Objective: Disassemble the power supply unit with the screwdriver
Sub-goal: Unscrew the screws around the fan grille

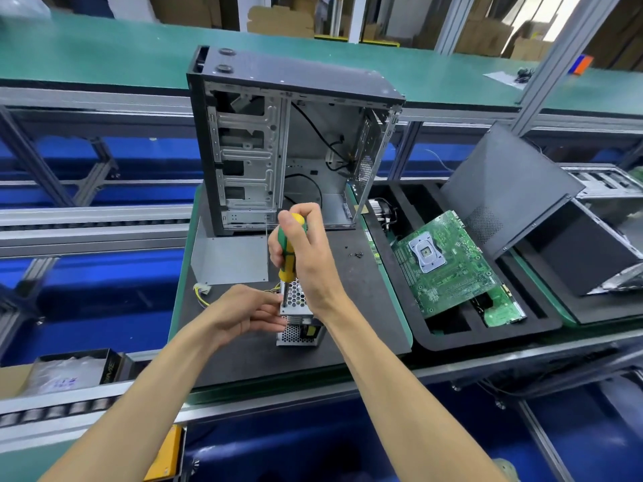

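A small silver power supply unit (295,333) with honeycomb vent holes stands on the black mat (348,342) near its front edge. My right hand (306,252) grips the green and yellow screwdriver (288,253) upright, its shaft pointing down onto the unit's top left corner. My left hand (243,313) holds the unit's left side, fingers curled against the casing beside the screwdriver tip. Yellow wires (201,293) trail from the unit to the left.
An open, empty computer case (278,144) stands upright behind the unit. A grey metal panel (229,260) lies left of my hands. Loose screws (356,253) sit to the right. A black foam tray (487,335) holds a green motherboard (445,262); dark case covers (522,203) lean further right.
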The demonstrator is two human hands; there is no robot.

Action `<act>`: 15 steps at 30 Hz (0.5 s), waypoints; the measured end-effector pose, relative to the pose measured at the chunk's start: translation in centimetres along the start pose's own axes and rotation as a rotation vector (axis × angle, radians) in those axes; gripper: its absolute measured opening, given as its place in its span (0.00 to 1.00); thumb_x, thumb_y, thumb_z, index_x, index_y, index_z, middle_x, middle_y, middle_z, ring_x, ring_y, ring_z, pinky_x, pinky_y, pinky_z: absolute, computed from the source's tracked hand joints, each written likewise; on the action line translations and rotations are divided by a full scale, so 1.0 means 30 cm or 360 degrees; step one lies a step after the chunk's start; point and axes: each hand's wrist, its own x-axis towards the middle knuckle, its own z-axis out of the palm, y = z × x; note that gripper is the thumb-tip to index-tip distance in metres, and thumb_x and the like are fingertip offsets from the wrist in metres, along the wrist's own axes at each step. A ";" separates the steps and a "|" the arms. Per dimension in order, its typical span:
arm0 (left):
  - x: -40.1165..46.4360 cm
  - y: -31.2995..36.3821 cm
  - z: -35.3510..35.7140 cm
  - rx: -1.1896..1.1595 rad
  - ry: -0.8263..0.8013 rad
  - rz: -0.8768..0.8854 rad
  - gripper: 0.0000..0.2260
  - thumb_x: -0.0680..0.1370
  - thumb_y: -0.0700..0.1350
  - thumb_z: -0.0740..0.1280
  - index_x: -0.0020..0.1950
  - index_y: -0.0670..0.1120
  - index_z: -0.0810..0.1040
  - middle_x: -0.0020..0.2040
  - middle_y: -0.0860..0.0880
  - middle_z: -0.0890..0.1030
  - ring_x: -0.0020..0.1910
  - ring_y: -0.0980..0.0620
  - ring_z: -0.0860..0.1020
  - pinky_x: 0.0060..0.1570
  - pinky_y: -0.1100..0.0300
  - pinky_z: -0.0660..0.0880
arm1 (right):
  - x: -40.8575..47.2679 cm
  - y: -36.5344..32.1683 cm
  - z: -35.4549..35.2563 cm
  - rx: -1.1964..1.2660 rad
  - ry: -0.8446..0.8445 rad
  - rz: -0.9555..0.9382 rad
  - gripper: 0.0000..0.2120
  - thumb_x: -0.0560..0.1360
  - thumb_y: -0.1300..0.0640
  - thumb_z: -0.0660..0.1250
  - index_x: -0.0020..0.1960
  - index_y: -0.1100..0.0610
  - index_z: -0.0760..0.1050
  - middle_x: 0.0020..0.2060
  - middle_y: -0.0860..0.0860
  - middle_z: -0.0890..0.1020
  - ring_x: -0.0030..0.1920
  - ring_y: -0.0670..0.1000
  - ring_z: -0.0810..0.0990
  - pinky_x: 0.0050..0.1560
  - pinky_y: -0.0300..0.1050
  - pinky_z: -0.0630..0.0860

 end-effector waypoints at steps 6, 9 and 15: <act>0.009 -0.017 -0.014 -0.0037 -0.0059 -0.0027 0.09 0.77 0.40 0.72 0.49 0.33 0.80 0.39 0.37 0.79 0.46 0.38 0.85 0.42 0.53 0.83 | 0.019 -0.010 -0.032 0.0059 -0.0052 0.0020 0.17 0.83 0.48 0.55 0.45 0.53 0.80 0.36 0.50 0.77 0.37 0.51 0.74 0.41 0.44 0.72; 0.006 -0.016 -0.016 -0.0041 -0.0062 -0.0023 0.10 0.77 0.39 0.72 0.51 0.32 0.79 0.41 0.36 0.79 0.46 0.38 0.85 0.41 0.52 0.83 | 0.026 -0.004 -0.022 0.0111 -0.0037 0.0053 0.14 0.84 0.48 0.54 0.49 0.53 0.73 0.32 0.50 0.75 0.32 0.51 0.70 0.36 0.44 0.68; 0.002 -0.017 -0.025 -0.0067 -0.0060 -0.0047 0.08 0.78 0.39 0.71 0.41 0.37 0.78 0.31 0.42 0.78 0.46 0.37 0.85 0.43 0.50 0.84 | 0.025 0.012 -0.018 0.0023 0.0056 -0.0014 0.12 0.80 0.46 0.63 0.50 0.55 0.71 0.39 0.53 0.78 0.39 0.52 0.75 0.43 0.46 0.73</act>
